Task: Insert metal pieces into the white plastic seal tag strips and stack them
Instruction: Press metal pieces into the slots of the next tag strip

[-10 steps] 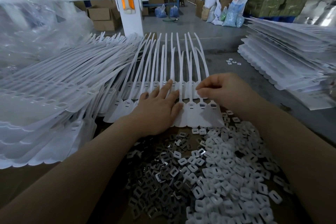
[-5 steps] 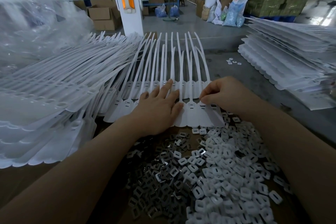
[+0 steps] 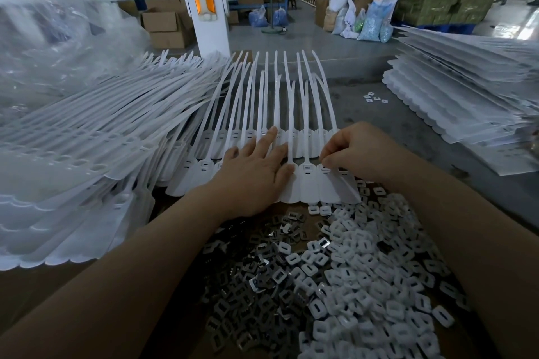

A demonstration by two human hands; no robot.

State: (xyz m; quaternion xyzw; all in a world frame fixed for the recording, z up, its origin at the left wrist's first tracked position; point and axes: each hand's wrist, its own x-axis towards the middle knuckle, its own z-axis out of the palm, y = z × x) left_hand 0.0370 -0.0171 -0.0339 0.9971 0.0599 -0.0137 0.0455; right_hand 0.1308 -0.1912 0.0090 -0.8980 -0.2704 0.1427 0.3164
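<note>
- The strip of white seal tags lies flat on the grey work table; places below are told from this strip. Its flat tag heads point toward the person and its thin tails fan away toward the far edge.
- The left hand rests palm-down on the left part of the strip, fingers straight and spread, pressing the tag heads flat and gripping nothing.
- The right hand is at the right end of the strip, fingers curled, thumb and forefinger pinched together right at the slot of the outermost tag heads. Whether a metal piece sits between the fingertips cannot be told; it is too small and hidden.
- Just nearer than the strip, touching its tag heads on the right, lies a heap of white plastic caps.
- Beside that heap, nearer than the strip and below the left hand, lies a heap of grey metal pieces, mixing with the caps where the two meet.
- Left of the strip a tall stack of seal tag strips slopes up and away.
- Right of the strip, well apart, stands another stack of white strips.
- Beyond the strip, a few loose caps lie on the table.
</note>
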